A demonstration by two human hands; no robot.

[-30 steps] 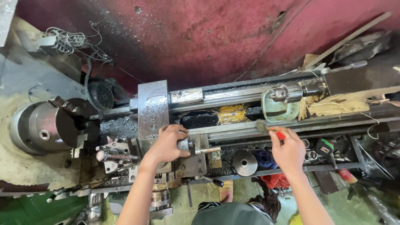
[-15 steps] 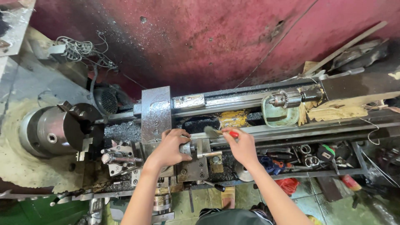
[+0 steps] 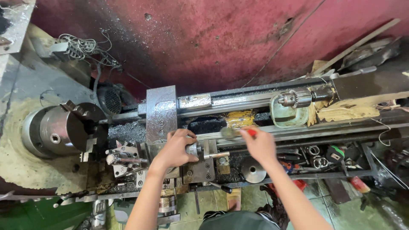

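Observation:
I look down on a metal lathe (image 3: 238, 102) against a red wall. My left hand (image 3: 177, 149) grips the round handwheel on the carriage apron (image 3: 200, 168). My right hand (image 3: 257, 145) holds a small brush with a red handle (image 3: 251, 132), its bristle end (image 3: 228, 133) resting on the bed rail just right of the carriage. The three-jaw chuck (image 3: 68, 127) sits at the far left, empty. The tool post (image 3: 123, 158) stands left of my left hand.
The tailstock with a drill chuck (image 3: 294, 100) sits on the bed to the right. Metal chips lie around the carriage. Rings, tools and small parts fill the tray (image 3: 324, 155) at right. A motor and wires are behind the headstock.
My right hand has swept left along the bed with the brush, from near the tailstock to beside the carriage. My left hand has stayed on the handwheel.

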